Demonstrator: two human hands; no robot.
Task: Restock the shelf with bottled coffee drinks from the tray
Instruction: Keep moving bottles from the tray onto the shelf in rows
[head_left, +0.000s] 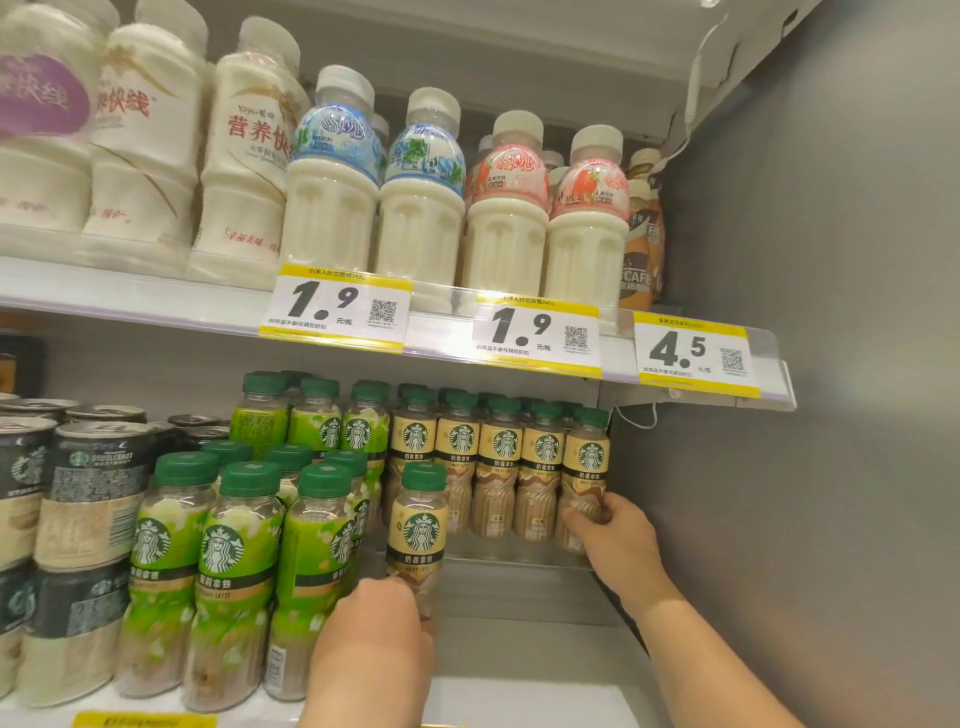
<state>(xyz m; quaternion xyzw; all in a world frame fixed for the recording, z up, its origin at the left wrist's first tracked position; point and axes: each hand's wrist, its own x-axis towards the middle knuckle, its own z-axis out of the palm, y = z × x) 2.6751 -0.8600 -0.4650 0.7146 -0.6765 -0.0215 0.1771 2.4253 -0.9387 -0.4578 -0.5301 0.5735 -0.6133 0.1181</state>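
Cabinet interior: a grey side wall (841, 364) closes the 3 o'clock side. A white cable (695, 78) hangs at the 1 o'clock corner.

The upper shelf (156, 306) runs from 9 to 3 o'clock and carries upright white drink bottles (421, 208). Three yellow-bordered price tags (537, 332) are clipped to its front rail.

The lower shelf (524, 660) is a pale grey surface, bare at 5 o'clock in front of the stock. Dark cans (88, 499) stand at 9 o'clock, stacked two high. Green-label bottles (228, 561) stand at 7 o'clock. A row of cream-label coffee bottles (501, 457) stands upright toward the back of the shelf, just below centre.

Left hand (376, 639), at 6 o'clock: curled round the base of a cream-label bottle (418, 525), which is upright, just beside the green-label stock and forward of the row. Its fingertips are hidden behind the bottle.

Right hand (621, 540), at 4 o'clock: thumb and fingers are wrapped round the lower body of the end bottle (586, 462), the row's rightmost, near the side wall.
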